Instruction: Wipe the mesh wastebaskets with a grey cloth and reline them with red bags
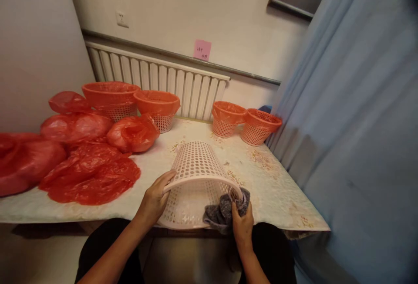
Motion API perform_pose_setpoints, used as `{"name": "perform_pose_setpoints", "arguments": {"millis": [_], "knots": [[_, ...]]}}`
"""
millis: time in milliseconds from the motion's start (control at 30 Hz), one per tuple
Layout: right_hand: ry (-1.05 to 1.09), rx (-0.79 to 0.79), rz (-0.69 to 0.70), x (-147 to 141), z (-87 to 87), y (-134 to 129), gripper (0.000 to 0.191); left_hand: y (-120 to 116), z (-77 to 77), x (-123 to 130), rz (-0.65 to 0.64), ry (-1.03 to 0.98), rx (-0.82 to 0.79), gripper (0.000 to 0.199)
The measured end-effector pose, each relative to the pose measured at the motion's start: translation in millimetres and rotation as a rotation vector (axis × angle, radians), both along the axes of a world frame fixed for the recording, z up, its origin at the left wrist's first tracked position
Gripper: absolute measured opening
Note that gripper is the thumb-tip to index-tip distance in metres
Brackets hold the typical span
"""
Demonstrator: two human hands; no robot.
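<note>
Two hands [153,203] hold one basket [197,157], cloth [225,209] at rim.

The pink note [202,50] bears handwriting too small to read

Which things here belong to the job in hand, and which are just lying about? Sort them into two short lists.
Job in hand, apparently wiping:
- basket, held by the left hand
- cloth, in the right hand at the rim

Lying about:
- red bags and lined baskets, untouched, though possibly linked
- note
- radiator
- curtain
</note>
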State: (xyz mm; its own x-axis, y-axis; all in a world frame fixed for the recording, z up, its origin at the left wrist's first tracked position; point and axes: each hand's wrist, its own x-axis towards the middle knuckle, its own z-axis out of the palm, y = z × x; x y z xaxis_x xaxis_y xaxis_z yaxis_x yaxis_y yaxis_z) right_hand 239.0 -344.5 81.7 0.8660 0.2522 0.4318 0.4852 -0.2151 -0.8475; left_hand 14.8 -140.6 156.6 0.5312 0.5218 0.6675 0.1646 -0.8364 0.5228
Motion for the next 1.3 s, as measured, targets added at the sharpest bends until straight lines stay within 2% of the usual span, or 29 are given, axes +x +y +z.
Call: {"name": "perform_pose_setpoints", "arguments": {"millis": [100, 200, 300, 400, 467, 633, 733, 800, 900, 1033, 1100, 1167, 1300], "knots": [[0.136, 0.007, 0.074, -7, -24.0, -1, 0.064, 2, -1.0, -5, 0.047, -0.011, -0.074, 0.045], [0.201, 0.012, 0.130, -11, -24.2, 0, 0.064, 2, -1.7, -13, 0.106, -0.012, -0.158, 0.045], [0.211, 0.025, 0.134, -11, -5.1, 4, 0.059, 1, -2.4, -21, 0.195, -0.011, -0.264, 0.044], [0.203, 0.045, 0.146, -7, 22.9, 8, 0.051, -1, -2.2, -27, 0.250, -0.009, -0.377, 0.044], [0.194, 0.059, 0.156, -6, 43.6, 8, 0.048, -3, -1.3, -30, 0.243, -0.012, -0.421, 0.043], [0.131, 0.088, 0.152, -5, 97.4, -2, 0.046, -8, 4.3, -36, 0.202, -0.087, -0.399, 0.048], [0.107, 0.071, 0.148, -3, 122.1, -11, 0.044, -16, 12.8, -35, 0.140, -0.199, -0.523, 0.052], [0.078, 0.052, 0.134, 0, 130.9, -14, 0.045, -23, 21.7, -31, 0.103, -0.296, -0.673, 0.053], [-0.016, 0.038, 0.057, 5, 134.1, -19, 0.046, -36, 37.3, -21, 0.027, -0.382, -0.826, 0.057], [-0.190, 0.168, -0.276, 0, 137.5, -29, 0.041, -49, 54.8, -7, -0.058, -0.360, -0.828, 0.057], [-0.214, 0.263, -0.335, -8, 143.9, -33, 0.037, -54, 60.8, -2, -0.076, -0.335, -0.808, 0.056], [-0.186, 0.270, -0.217, -16, 151.4, -31, 0.036, -59, 66.0, 4, -0.079, -0.302, -0.794, 0.056], [-0.054, 0.046, 0.180, -26, 153.9, -7, 0.035, -72, 75.9, 15, -0.091, -0.236, -0.733, 0.056]]}}
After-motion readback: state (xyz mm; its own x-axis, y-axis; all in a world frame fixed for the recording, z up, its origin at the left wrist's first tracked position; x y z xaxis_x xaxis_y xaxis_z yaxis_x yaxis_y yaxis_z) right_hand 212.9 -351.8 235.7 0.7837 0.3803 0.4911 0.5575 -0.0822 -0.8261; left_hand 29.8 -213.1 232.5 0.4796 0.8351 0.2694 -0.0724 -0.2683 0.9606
